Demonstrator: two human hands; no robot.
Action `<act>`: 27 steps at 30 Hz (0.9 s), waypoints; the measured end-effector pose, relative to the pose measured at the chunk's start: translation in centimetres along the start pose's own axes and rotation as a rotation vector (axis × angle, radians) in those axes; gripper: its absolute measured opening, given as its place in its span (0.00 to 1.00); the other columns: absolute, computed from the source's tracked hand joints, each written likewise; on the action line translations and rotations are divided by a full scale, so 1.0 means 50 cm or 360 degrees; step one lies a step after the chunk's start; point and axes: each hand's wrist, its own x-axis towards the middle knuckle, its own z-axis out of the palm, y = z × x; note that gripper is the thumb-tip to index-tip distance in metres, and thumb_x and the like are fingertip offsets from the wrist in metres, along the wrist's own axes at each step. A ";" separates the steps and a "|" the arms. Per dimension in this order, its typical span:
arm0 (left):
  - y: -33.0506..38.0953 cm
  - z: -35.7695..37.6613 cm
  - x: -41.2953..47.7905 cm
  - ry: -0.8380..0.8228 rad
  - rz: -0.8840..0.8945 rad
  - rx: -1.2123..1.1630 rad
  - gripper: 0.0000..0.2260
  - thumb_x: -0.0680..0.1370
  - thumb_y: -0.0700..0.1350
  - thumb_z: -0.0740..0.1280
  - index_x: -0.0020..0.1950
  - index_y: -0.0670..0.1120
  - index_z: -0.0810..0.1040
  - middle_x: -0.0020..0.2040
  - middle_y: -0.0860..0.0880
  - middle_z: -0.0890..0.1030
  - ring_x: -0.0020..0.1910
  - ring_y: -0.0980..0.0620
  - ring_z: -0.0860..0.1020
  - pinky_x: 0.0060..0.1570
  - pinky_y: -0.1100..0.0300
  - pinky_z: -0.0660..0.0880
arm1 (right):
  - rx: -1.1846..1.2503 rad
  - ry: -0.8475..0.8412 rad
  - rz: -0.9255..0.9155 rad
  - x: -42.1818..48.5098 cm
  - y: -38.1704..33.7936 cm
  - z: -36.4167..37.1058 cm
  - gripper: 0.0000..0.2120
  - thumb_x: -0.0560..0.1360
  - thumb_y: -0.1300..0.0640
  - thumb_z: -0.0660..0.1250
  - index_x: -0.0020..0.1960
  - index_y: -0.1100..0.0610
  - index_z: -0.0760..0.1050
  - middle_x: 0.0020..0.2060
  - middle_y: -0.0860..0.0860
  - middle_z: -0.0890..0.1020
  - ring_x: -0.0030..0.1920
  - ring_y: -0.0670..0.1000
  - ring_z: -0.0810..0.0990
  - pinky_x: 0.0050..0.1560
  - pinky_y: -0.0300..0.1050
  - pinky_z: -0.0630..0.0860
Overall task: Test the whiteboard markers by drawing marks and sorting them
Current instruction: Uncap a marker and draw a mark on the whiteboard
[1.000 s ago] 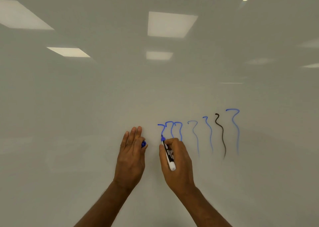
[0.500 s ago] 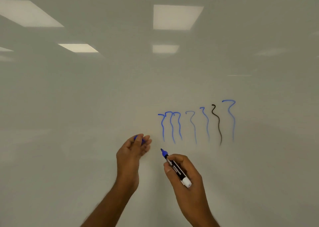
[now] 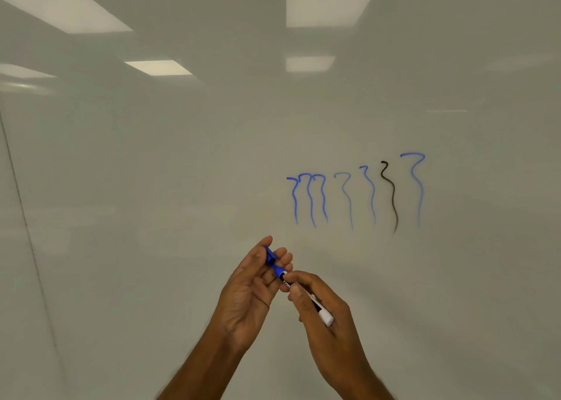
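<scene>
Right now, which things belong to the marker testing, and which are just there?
In the job: marker, cap, left hand, right hand, blue marks, black mark, whiteboard.
Just there: light reflections, board seam.

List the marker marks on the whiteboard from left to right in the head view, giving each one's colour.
first blue mark -> second blue mark -> third blue mark -> faint blue mark -> thin blue mark -> black mark -> tall blue mark
</scene>
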 end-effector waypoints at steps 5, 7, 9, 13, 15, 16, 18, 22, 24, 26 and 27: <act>-0.013 -0.020 -0.011 0.0031 0.0012 0.0105 0.17 0.78 0.43 0.65 0.66 0.40 0.78 0.55 0.37 0.84 0.53 0.42 0.85 0.48 0.52 0.83 | 0.0046 0.0055 -0.0007 -0.018 0.013 0.002 0.18 0.75 0.39 0.63 0.59 0.45 0.79 0.53 0.37 0.84 0.58 0.42 0.82 0.57 0.33 0.77; -0.024 -0.025 -0.018 0.0041 -0.0002 0.0146 0.16 0.79 0.43 0.64 0.65 0.40 0.78 0.55 0.37 0.84 0.53 0.42 0.85 0.48 0.51 0.83 | 0.0048 0.0051 -0.0001 -0.023 0.020 0.004 0.12 0.78 0.44 0.64 0.58 0.44 0.79 0.53 0.36 0.84 0.58 0.42 0.81 0.56 0.30 0.76; -0.038 -0.027 -0.026 0.0066 -0.0025 0.0146 0.16 0.79 0.43 0.65 0.65 0.40 0.79 0.56 0.36 0.84 0.53 0.41 0.85 0.50 0.50 0.83 | 0.0025 0.0058 0.0008 -0.025 0.028 0.008 0.10 0.78 0.47 0.64 0.58 0.43 0.78 0.53 0.36 0.83 0.58 0.42 0.81 0.57 0.30 0.75; -0.063 -0.031 -0.042 0.0114 -0.0050 0.0025 0.16 0.78 0.43 0.66 0.65 0.40 0.78 0.54 0.37 0.84 0.52 0.42 0.85 0.52 0.50 0.83 | 0.0037 0.0102 0.0038 -0.035 0.052 0.019 0.09 0.79 0.48 0.63 0.57 0.42 0.78 0.52 0.36 0.83 0.57 0.42 0.82 0.55 0.30 0.76; -0.071 -0.041 -0.048 0.0144 -0.0062 0.0003 0.14 0.80 0.42 0.65 0.65 0.41 0.77 0.53 0.38 0.84 0.51 0.42 0.85 0.51 0.50 0.83 | 0.0078 0.0100 0.0067 -0.043 0.066 0.027 0.10 0.79 0.51 0.62 0.57 0.43 0.79 0.52 0.38 0.84 0.58 0.44 0.82 0.56 0.30 0.75; -0.072 -0.049 -0.048 0.0161 -0.0067 0.0010 0.14 0.81 0.42 0.64 0.65 0.41 0.77 0.53 0.38 0.85 0.51 0.42 0.85 0.51 0.50 0.83 | 0.0094 0.0103 0.0071 -0.047 0.069 0.032 0.10 0.79 0.52 0.62 0.57 0.44 0.79 0.52 0.39 0.84 0.58 0.45 0.82 0.56 0.31 0.76; -0.072 -0.067 -0.047 0.0181 -0.0093 0.0055 0.14 0.81 0.42 0.63 0.66 0.41 0.77 0.53 0.38 0.84 0.52 0.42 0.85 0.53 0.50 0.83 | 0.0101 0.0090 0.0064 -0.052 0.073 0.040 0.10 0.80 0.55 0.62 0.57 0.49 0.80 0.50 0.42 0.85 0.56 0.47 0.83 0.56 0.33 0.77; -0.075 -0.121 -0.046 0.0205 -0.0121 0.0232 0.13 0.83 0.40 0.62 0.66 0.41 0.77 0.56 0.38 0.84 0.57 0.42 0.83 0.56 0.50 0.81 | 0.0211 0.0123 0.0212 -0.071 0.093 0.057 0.06 0.80 0.59 0.65 0.54 0.55 0.80 0.45 0.48 0.85 0.45 0.48 0.83 0.45 0.37 0.79; -0.079 -0.159 -0.049 0.0221 -0.0107 0.0318 0.12 0.84 0.40 0.60 0.66 0.41 0.76 0.58 0.38 0.83 0.59 0.41 0.82 0.59 0.49 0.80 | 0.0184 0.0152 0.0329 -0.090 0.117 0.059 0.03 0.79 0.58 0.68 0.52 0.54 0.80 0.40 0.51 0.85 0.39 0.49 0.82 0.41 0.40 0.79; -0.088 -0.207 -0.056 0.0244 -0.0126 0.0422 0.12 0.84 0.40 0.59 0.66 0.41 0.76 0.59 0.37 0.83 0.60 0.40 0.82 0.62 0.47 0.78 | 0.0065 0.0096 0.0412 -0.116 0.155 0.058 0.03 0.78 0.57 0.69 0.51 0.53 0.81 0.39 0.49 0.85 0.39 0.46 0.82 0.40 0.39 0.79; -0.095 -0.235 -0.061 0.0249 -0.0149 0.0487 0.12 0.84 0.40 0.59 0.66 0.40 0.76 0.59 0.36 0.82 0.60 0.40 0.82 0.63 0.46 0.76 | -0.0009 0.0038 0.0450 -0.129 0.176 0.057 0.04 0.78 0.57 0.70 0.52 0.52 0.81 0.39 0.48 0.85 0.40 0.46 0.82 0.42 0.38 0.79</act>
